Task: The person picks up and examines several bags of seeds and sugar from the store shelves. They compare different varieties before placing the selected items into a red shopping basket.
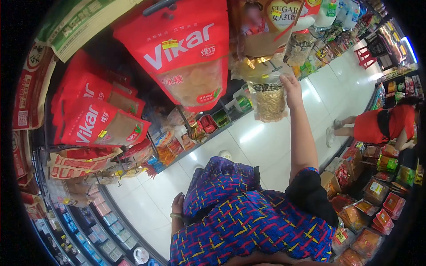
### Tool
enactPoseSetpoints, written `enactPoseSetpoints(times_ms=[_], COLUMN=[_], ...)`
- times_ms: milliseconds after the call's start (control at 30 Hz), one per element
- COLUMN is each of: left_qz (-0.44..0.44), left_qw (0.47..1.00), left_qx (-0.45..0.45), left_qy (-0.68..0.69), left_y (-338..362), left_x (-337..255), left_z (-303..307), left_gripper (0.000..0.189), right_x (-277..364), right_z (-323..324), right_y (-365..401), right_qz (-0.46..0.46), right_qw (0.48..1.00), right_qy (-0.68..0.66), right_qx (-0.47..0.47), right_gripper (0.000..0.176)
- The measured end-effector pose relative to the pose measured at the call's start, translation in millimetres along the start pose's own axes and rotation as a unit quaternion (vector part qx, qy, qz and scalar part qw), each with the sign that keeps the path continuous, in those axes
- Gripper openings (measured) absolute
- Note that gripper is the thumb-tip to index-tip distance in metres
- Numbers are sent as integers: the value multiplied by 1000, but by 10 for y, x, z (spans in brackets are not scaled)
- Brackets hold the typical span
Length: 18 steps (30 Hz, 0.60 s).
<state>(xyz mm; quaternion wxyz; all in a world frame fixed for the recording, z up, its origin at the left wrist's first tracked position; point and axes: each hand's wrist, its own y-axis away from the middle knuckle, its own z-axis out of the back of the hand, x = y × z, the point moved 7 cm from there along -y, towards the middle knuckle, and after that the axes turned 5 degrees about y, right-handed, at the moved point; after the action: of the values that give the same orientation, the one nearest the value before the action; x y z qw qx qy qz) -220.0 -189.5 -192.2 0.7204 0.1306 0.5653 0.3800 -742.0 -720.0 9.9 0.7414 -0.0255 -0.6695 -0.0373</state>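
Observation:
My right hand (290, 88) reaches up to the hanging rack with fingers closed on the upper right edge of a clear bag of golden grains (270, 103). This bag hangs by a metal hook, just below a brown sugar pouch (262, 35). To its left hangs a large red Vikar rock sugar pouch (188, 57). Low at my side is my left hand (177, 204), with a bracelet at the wrist, holding nothing that shows. Its fingers are loosely apart, and the patterned apron (248, 213) partly covers it.
More red Vikar pouches (100, 113) hang at the left. Shelves of small packs (106, 230) curve along the lower left. A person in red (377, 126) bends at the right-hand shelves, near packaged foods (377, 195). A red stool (364, 57) stands farther down the tiled aisle (262, 137).

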Motion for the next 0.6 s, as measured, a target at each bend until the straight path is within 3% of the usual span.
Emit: enactPoseSetpoints(times_ms=[67, 133, 200, 233, 333, 400, 433, 467, 500, 600], left_qz=[56, 30, -91, -90, -158, -194, -256, -318, -321, -366], left_qw=[990, 990, 985, 984, 958, 944, 926, 903, 899, 870], left_qx=[10, 25, 123, 132, 227, 263, 272, 282, 293, 330], left_qy=[132, 133, 78, 75, 78, 40, 50, 61, 56, 5], left_y=[91, -21, -146, -161, 45, 201, 329, 411, 371, 403], left_x=[-478, -653, -1051, -1285, -2367, -2998, -3390, -3629, -3638, -3653], left_z=[-109, -114, -257, -341, -789, -1032, -1146, -1212, -1258, -1427], left_gripper=[36, 35, 42, 42, 65, 74, 75, 75, 75, 75], right_x=[113, 334, 319, 328, 171, 513, 483, 785, 634, 791], right_z=[69, 45, 70, 73, -120, -564, -713, -951, -1050, -1410], right_y=[146, 400, 634, 760, 1170, 1500, 1632, 1803, 1877, 2096], right_qz=[2, -12, -47, -47, -118, -93, -95, -114, -79, -57], right_qw=[998, 994, 988, 994, 992, 991, 988, 982, 981, 976], right_qy=[-44, -88, -136, -87, -38, -52, -13, -70, 8, -40], right_qx=[-45, -58, -53, -46, 8, 81, 124, 134, 175, 205], right_gripper=[19, 21, 22, 21, 14, 11, 14, 16, 18, 12])
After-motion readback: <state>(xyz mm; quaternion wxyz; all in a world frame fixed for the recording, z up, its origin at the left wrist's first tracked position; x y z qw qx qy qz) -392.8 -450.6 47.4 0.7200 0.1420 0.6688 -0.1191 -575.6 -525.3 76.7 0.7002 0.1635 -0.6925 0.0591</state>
